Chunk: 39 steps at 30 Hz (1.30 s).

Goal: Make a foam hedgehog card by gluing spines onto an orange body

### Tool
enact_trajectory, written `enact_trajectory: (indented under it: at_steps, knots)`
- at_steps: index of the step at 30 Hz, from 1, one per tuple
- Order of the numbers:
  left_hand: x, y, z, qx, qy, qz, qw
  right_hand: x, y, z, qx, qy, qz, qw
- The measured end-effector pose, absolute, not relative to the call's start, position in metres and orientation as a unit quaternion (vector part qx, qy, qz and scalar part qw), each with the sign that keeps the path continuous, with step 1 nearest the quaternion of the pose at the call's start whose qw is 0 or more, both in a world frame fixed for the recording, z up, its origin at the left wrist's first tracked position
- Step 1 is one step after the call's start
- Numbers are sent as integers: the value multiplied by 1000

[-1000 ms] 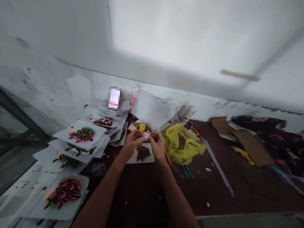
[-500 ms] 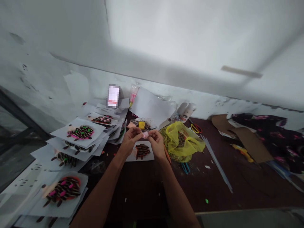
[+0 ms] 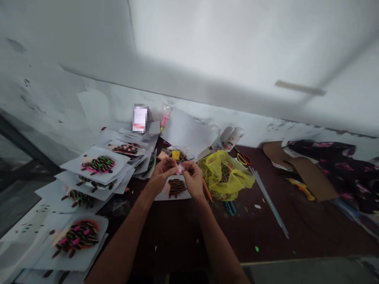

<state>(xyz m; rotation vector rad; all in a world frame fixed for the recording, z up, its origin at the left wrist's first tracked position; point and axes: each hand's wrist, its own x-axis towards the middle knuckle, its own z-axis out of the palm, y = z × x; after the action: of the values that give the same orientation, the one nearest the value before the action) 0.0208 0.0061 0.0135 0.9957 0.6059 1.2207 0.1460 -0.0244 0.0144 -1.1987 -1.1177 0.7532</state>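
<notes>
My left hand (image 3: 161,174) and my right hand (image 3: 193,178) meet over the dark table, fingertips pinched on a small soft-looking pink piece (image 3: 179,169). Its exact kind is too small to make out. Just below the hands, a white paper sheet (image 3: 161,195) lies on the table. On it is a hedgehog figure (image 3: 177,187) with dark brown strips for spines and an orange edge; my left hand partly covers the sheet. Behind my fingers sit a yellow block (image 3: 175,155) and crumpled clear plastic.
Stacked paper sheets with hedgehog figures (image 3: 99,163) fill the left side. Right of my hands stand a yellow mesh bag (image 3: 217,177), blue-handled scissors (image 3: 230,208) and red-and-yellow scissors (image 3: 243,158). Clear strips (image 3: 269,203), a yellow cutter (image 3: 301,189) and cardboard (image 3: 314,179) lie farther right.
The view has shifted slightly. Both hands keep hold of the pink piece, which has moved and changed shape a little between the fingertips.
</notes>
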Motion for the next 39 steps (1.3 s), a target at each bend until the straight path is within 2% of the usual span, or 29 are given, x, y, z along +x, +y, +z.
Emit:
enact_trajectory:
  at_steps: [7, 14, 17, 19, 22, 26, 32, 39]
  knots:
    - [22, 8, 9, 462, 276, 556, 633, 148, -22, 13, -509, -477, 348, 627]
    - [21, 8, 8, 434, 295, 521, 673, 152, -27, 20, -453, -409, 485, 627]
    - [20, 7, 9, 442, 284, 454, 720, 155, -27, 20, -437, -392, 478, 654]
    - [18, 7, 10, 442, 280, 452, 723, 157, -27, 19, -441, -392, 471, 656]
    - [16, 7, 12, 422, 282, 477, 718, 159, -27, 17, -473, -401, 453, 640]
    - [14, 7, 12, 430, 267, 448, 737, 160, -27, 13, -520, -427, 396, 625]
    - [15, 6, 9, 476, 253, 417, 732, 165, -26, 7, -531, -453, 391, 600]
    - [18, 9, 9, 436, 259, 493, 707, 173, -27, 11, -487, -454, 469, 581]
